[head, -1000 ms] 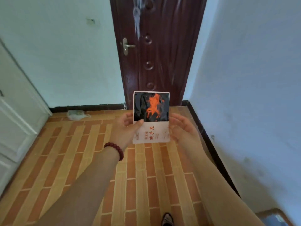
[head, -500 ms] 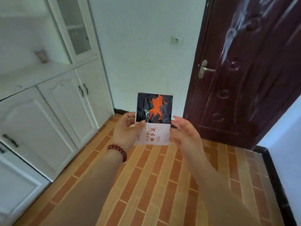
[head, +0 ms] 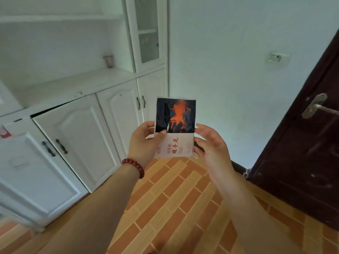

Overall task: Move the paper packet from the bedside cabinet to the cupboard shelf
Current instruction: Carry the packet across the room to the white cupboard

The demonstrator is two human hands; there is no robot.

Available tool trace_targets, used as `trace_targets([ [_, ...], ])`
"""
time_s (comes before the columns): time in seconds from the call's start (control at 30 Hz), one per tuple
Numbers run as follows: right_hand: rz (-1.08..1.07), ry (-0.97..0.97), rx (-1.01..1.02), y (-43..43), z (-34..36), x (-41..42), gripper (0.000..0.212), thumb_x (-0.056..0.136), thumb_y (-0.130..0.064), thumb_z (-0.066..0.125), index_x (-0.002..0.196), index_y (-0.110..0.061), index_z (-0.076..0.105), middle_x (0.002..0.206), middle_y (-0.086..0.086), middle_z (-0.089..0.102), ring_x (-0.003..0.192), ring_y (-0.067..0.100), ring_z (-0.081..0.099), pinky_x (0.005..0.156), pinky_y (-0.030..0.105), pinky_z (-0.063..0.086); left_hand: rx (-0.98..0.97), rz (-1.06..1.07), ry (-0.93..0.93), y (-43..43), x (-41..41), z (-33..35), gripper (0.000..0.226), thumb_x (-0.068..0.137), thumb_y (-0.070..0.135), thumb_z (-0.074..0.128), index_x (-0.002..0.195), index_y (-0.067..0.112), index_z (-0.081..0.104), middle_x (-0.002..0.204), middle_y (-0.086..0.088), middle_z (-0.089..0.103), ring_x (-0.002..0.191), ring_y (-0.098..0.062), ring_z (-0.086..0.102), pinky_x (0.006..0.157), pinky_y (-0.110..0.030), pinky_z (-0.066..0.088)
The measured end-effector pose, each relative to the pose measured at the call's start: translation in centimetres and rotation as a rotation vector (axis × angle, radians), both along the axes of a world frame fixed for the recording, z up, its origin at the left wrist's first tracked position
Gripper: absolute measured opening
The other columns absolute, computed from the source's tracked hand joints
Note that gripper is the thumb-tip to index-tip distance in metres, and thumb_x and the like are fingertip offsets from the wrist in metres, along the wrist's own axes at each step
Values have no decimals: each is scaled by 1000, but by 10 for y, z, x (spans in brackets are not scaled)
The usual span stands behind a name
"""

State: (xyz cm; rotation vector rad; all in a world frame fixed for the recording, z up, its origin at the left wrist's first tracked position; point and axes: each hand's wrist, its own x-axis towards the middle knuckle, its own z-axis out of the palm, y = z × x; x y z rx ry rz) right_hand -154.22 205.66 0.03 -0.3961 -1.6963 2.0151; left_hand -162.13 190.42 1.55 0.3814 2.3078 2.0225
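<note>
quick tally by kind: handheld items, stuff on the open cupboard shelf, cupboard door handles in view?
Paper packet, held by left hand and right hand: 1
Small cup on cupboard shelf: 1
Dark door handles: 4
Total: 6

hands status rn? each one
Left hand: closed on the paper packet, thumb across its front.
Right hand: fingers spread, touching the packet's right edge; firm grip cannot be told.

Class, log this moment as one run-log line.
stage: carrying | paper packet: upright, between left hand and right hand | cupboard shelf: ahead-left, not reached
</note>
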Motion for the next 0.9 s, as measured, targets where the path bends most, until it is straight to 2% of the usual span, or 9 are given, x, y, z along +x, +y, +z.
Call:
trace_targets([
  [0.03,17,5,0,-1,1,-20,43,83,-1,53,86,-40,71,96,-21,72,101,15,67,82,35,56,7,16,10,-2,-17,0,7,83,23,64,89,22,59,94,1,69,65,-3,67,49,-18,52],
  [0.1,60,14,9,-2,3,-60,43,82,-2,53,86,-41,70,96,-21,72,101,16,67,79,34,56,18,49,35,-4,-55,0,6,83,22,64,86,22,59,93,2,68,61,4,64,46,-11,47],
  [0.23,102,32,15,-6,10,-143,41,82,-2,52,87,-39,70,93,-17,72,89,9,70,61,17,53,19,97,64,-10,-134,5,7,83,23,64,82,23,57,90,3,68,61,6,64,43,-8,44],
  [0.3,118,43,13,-8,17,-184,39,83,-4,54,86,-40,70,94,-18,71,85,3,70,58,15,52,8,120,63,-14,-174,12,8,83,26,64,81,25,57,87,5,69,62,3,65,44,-9,45],
  [0.4,129,49,42,-14,26,-241,38,85,-6,55,88,-41,69,103,-14,70,95,6,66,60,15,53,-14,151,78,-21,-227,21,9,82,28,65,81,28,56,86,9,69,62,2,65,45,-9,45],
  [0.57,157,49,49,-24,28,-318,40,85,-5,54,87,-41,71,99,-16,72,96,6,66,74,21,53,-10,201,109,-31,-295,27,11,82,26,65,80,29,55,82,10,67,60,4,65,44,-9,45],
  [0.7,215,40,81,-25,24,-368,33,87,-9,55,97,-37,70,94,-22,72,91,1,67,69,17,54,-5,250,91,-39,-338,22,10,82,27,66,84,27,56,85,8,68,66,-3,67,49,-13,48],
  [0.9,305,46,79,-20,23,-453,39,89,-4,53,91,-38,71,93,-19,73,94,4,68,75,21,54,-17,346,76,-39,-412,20,16,80,29,67,91,21,59,85,7,69,70,-7,68,53,-18,49],
])
